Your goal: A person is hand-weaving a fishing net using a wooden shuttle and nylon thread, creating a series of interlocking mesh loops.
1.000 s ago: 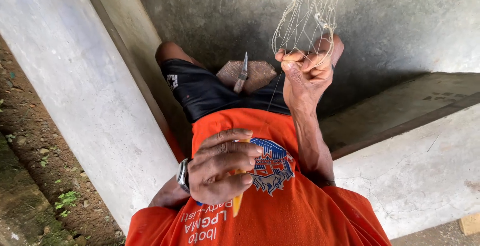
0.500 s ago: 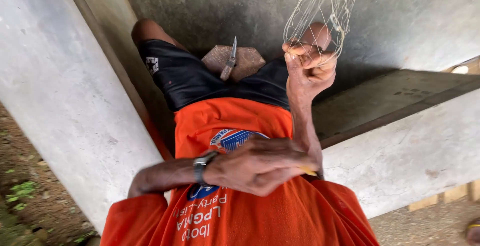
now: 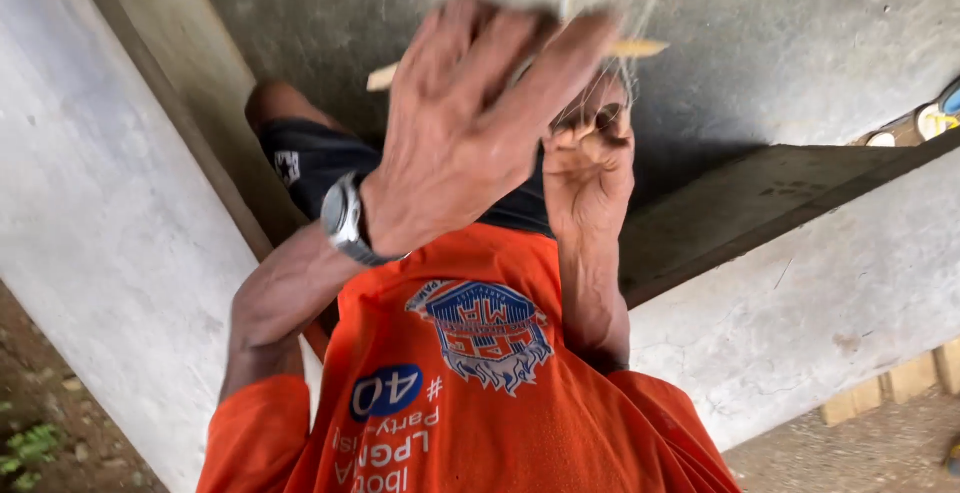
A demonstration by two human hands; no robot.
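Sitting over grey concrete floor (image 3: 780, 23) between pale concrete walls (image 3: 100, 213); left hand (image 3: 470, 123) gripping yellow netting needle (image 3: 630, 49), right hand (image 3: 588, 158) pinching fine net (image 3: 600, 93) closed.

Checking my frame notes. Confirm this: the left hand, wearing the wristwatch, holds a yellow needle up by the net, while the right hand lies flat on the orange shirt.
One detail is wrong. The head view shows the right hand raised off the orange shirt, its grip pinching the net strands. The rest stands: the left hand, with the wristwatch, holds the yellow needle up there.
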